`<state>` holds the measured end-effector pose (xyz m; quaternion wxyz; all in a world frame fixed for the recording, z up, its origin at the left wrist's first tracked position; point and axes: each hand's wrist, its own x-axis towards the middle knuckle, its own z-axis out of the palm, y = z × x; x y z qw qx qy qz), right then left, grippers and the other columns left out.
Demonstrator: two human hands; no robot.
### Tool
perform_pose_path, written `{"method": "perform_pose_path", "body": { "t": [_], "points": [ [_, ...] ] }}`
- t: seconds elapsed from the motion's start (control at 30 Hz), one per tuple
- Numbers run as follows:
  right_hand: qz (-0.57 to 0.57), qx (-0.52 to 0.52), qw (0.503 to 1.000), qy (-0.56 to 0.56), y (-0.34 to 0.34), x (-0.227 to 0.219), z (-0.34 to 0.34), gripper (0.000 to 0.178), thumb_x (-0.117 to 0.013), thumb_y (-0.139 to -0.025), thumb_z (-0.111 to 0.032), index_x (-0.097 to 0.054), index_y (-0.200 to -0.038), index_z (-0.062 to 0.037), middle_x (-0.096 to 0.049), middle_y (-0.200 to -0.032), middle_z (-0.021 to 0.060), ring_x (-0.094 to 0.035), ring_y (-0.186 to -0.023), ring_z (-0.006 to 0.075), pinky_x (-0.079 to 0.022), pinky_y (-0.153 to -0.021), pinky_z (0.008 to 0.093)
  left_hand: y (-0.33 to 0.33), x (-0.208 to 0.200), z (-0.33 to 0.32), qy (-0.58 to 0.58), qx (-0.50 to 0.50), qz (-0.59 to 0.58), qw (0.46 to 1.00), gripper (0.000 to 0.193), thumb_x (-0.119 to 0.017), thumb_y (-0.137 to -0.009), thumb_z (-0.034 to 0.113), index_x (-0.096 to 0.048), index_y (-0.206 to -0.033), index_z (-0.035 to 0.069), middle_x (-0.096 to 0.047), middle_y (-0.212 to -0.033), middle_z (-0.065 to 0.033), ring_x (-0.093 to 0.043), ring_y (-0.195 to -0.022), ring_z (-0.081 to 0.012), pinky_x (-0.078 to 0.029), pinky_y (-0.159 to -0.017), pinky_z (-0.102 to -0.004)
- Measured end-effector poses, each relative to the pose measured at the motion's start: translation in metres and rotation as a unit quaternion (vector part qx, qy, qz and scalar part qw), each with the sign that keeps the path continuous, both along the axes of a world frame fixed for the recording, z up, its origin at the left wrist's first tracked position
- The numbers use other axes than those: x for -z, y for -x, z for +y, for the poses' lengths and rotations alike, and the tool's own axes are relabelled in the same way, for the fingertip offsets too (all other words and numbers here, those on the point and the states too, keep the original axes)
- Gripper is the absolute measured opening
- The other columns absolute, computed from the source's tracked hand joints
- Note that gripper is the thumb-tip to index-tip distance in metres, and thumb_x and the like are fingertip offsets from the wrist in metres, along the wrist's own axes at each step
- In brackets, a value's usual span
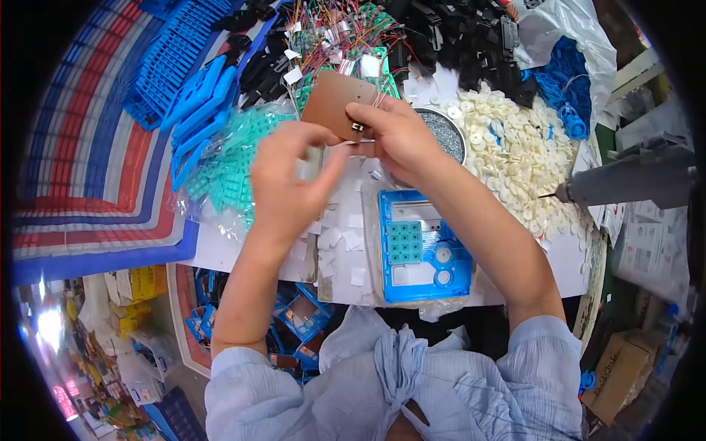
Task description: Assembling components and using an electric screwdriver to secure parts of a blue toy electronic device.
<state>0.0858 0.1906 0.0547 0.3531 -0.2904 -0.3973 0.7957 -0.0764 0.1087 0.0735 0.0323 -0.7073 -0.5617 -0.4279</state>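
Observation:
My right hand [401, 136] grips a brown circuit board [331, 103] by its right edge, thumb on the face, above the middle of the table. A small dark part with a metal piece sits near the board's lower right corner. My left hand [287, 176] is just below and left of the board, slightly blurred, its thumb and fingers apart with nothing visible between them. Below my hands lies a blue plastic housing [426, 289], holding a teal keypad [405, 242] and two round white pieces.
Teal keypads [232, 158] are heaped at left, with blue plastic panels [195, 95] beyond. Wired green boards [342, 37] and black parts [471, 44] lie at the back. White discs [507, 154] and a round tin [445, 132] sit right. A power screwdriver [625, 184] juts in.

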Motion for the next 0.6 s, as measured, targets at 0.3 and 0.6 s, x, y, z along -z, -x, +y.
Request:
{"method": "perform_pose_path", "body": {
  "t": [0.3,0.6],
  "points": [
    [-0.067,-0.008,0.995,-0.068,-0.010,0.013,-0.003,0.032,-0.065,-0.101,-0.030,-0.069,-0.118,-0.0032,-0.073,-0.105,0.0071,-0.069,-0.091,0.0134,-0.059,-0.069,0.0296,0.021,0.026,0.003,0.210,0.107,-0.417,0.878,0.031,-0.072,-0.096,0.015,-0.069,-0.122,-0.002,-0.071,-0.115,-0.0079,-0.065,-0.102,-0.0140,-0.051,-0.089,-0.0299],
    [0.081,0.036,0.994,0.069,-0.030,0.021,-0.031,0.020,-0.065,-0.103,-0.028,-0.066,-0.103,-0.0077,-0.073,-0.100,0.0053,-0.065,-0.083,0.0099,-0.054,-0.067,0.0236,0.005,0.033,-0.005,0.104,0.160,-0.626,0.756,0.019,-0.056,-0.108,0.019,-0.056,-0.119,0.004,-0.070,-0.106,-0.0067,-0.056,-0.065,-0.0099,-0.046,-0.061,-0.0257]
  ]
}}
